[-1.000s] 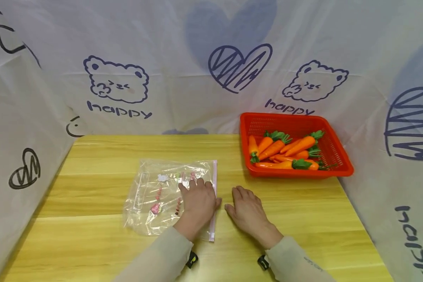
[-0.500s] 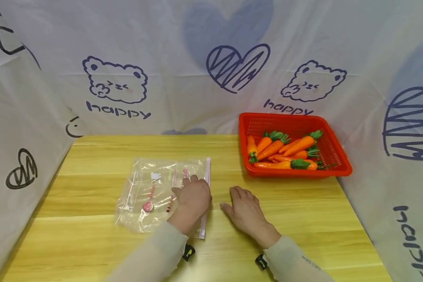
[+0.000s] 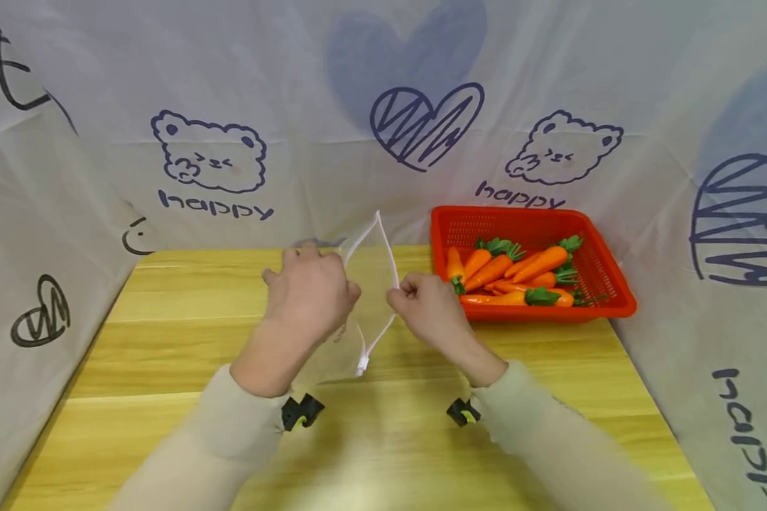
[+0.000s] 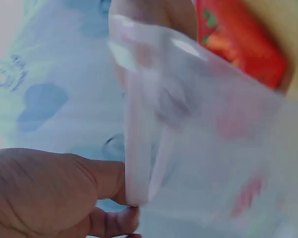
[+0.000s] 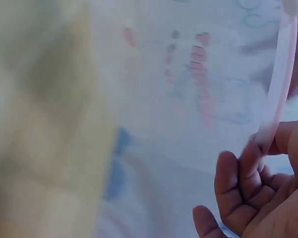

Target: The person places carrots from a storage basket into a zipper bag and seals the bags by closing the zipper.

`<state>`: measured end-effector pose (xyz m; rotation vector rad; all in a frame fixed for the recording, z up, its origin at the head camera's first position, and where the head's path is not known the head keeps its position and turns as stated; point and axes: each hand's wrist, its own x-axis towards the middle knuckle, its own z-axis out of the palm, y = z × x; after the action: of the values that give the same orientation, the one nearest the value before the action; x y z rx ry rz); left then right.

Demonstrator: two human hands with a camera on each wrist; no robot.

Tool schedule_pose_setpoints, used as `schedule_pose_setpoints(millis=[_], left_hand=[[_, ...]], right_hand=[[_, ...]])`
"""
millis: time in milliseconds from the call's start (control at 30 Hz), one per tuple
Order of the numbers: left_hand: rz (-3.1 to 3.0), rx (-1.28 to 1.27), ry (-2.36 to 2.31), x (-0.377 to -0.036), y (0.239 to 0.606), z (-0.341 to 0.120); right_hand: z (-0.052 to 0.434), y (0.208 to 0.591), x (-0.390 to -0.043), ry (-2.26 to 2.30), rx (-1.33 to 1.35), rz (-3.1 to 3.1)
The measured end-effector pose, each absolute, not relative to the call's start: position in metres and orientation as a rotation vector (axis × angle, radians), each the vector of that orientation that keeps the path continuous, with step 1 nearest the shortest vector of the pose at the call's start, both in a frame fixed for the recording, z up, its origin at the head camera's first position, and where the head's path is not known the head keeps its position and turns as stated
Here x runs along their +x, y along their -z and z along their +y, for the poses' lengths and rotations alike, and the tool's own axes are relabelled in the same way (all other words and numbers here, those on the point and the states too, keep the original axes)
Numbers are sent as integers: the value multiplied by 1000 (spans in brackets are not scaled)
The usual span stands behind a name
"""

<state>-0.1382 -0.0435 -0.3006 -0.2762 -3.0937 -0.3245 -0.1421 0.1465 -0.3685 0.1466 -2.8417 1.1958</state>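
A clear zip bag (image 3: 364, 284) with pink printed figures hangs above the wooden table (image 3: 185, 341), its mouth pulled apart into a loop. My left hand (image 3: 309, 291) pinches one side of the zip strip (image 4: 139, 163), thumb and finger curled on it. My right hand (image 3: 425, 309) pinches the other side of the strip (image 5: 275, 106), fingers curled. The bag (image 4: 213, 148) fills both wrist views, blurred. A red basket (image 3: 604, 284) of toy carrots (image 3: 518, 273) stands just right of my right hand.
White printed sheets (image 3: 230, 92) wall in the table at the back and on both sides. The basket stands in the far right corner. Bare wood stretches to the left and along the near edge.
The bag lay flat on the table under my left hand, with the right hand resting beside it. Both hands have since lifted it and pulled its mouth apart.
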Motion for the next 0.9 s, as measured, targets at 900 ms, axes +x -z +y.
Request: schedule_pose_setpoints(millis=[900], left_hand=[[-3235,-190,352,-135,284,-110]], right_hand=[[134,292,-142,-487,476,-2835]])
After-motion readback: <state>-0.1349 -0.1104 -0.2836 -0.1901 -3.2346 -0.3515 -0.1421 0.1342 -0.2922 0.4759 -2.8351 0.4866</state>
